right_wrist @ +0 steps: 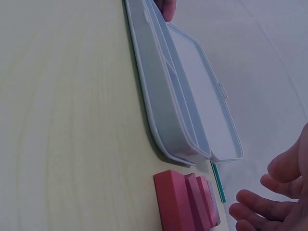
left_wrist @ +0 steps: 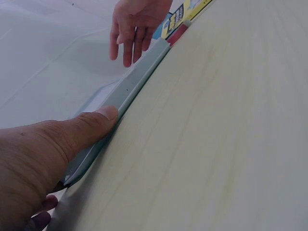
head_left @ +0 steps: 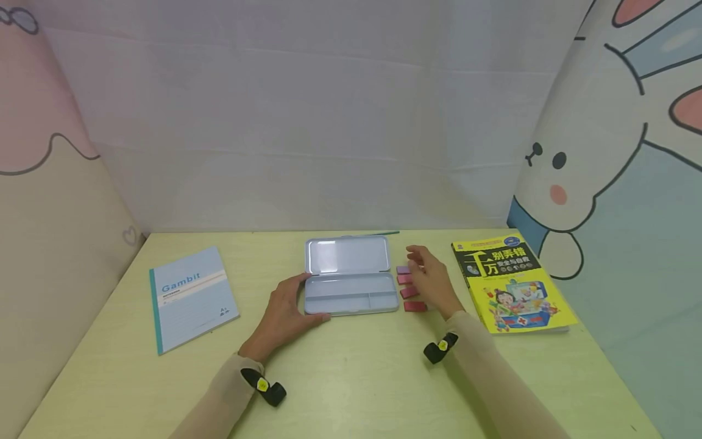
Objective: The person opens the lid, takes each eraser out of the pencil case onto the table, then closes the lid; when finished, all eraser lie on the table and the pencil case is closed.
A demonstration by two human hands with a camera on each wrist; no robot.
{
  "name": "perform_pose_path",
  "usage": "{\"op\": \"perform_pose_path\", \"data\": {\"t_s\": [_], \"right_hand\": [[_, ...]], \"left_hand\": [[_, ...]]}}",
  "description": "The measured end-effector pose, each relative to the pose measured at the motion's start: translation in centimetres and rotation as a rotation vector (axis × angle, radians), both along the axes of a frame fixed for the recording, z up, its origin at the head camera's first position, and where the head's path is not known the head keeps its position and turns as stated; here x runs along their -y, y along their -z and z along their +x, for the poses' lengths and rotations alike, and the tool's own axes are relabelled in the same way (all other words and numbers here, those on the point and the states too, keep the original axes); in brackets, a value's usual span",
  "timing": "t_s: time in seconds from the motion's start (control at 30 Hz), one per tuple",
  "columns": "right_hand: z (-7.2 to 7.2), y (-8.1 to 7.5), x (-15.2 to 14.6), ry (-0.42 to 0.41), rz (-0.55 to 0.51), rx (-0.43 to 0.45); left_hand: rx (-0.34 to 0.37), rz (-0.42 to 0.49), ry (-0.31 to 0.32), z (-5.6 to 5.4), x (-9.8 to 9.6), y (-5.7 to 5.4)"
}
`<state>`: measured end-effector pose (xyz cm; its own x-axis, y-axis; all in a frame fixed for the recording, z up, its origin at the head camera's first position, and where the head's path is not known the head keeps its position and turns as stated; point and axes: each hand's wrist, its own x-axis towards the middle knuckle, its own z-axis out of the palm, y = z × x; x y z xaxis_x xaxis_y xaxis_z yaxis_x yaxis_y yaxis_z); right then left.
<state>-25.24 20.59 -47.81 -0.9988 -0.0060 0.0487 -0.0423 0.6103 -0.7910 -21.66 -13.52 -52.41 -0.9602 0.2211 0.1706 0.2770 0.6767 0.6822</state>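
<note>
A pale blue pencil case (head_left: 337, 305) lies in the middle of the table with its lid (head_left: 356, 253) tipped back and its compartments bare. My left hand (head_left: 282, 314) holds the case's left end, thumb on the front edge and fingers around the side. Right of the case, several small rectangular blocks in purple, pink and red (head_left: 415, 306) form a column. Over them hovers my right hand (head_left: 433, 283), fingers loosely bent and nothing seen in its grasp. The right wrist view shows the red block (right_wrist: 171, 199) nearest, with the right fingers (right_wrist: 262, 204) apart from it.
A light blue notebook (head_left: 192, 299) lies at the left. To the right is a yellow and black book (head_left: 515, 286). Behind the case's lid, a thin teal stick (head_left: 388, 233) lies near the table's back edge, where a white curtain (head_left: 329, 134) hangs.
</note>
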Motion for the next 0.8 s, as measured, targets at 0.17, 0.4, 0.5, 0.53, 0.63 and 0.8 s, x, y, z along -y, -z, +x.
{"op": "perform_pose_path", "data": {"t_s": [0.17, 0.4, 0.5, 0.53, 0.63, 0.8], "right_hand": [[-1.5, -0.3, 0.9, -0.052, -0.052, -0.004], [-3.1, -0.8, 1.9, -0.096, -0.148, 0.028], [-3.5, -0.9, 2.3, -0.104, -0.162, 0.038], [-3.5, -0.9, 2.5, -0.102, -0.160, 0.041], [-3.7, -0.9, 2.7, -0.101, -0.143, 0.052], [-4.1, -1.0, 3.0, -0.108, -0.146, 0.065]], "left_hand": [[-0.019, -0.055, -0.026, -0.1, -0.2, 0.0], [-0.020, -0.091, -0.054, -0.2, -0.3, 0.0], [-0.011, -0.094, -0.060, -0.2, -0.3, 0.0], [-0.008, -0.093, -0.061, -0.2, -0.3, 0.0], [0.001, -0.097, -0.063, -0.2, -0.2, 0.1], [0.008, -0.101, -0.062, -0.2, -0.2, 0.1]]}}
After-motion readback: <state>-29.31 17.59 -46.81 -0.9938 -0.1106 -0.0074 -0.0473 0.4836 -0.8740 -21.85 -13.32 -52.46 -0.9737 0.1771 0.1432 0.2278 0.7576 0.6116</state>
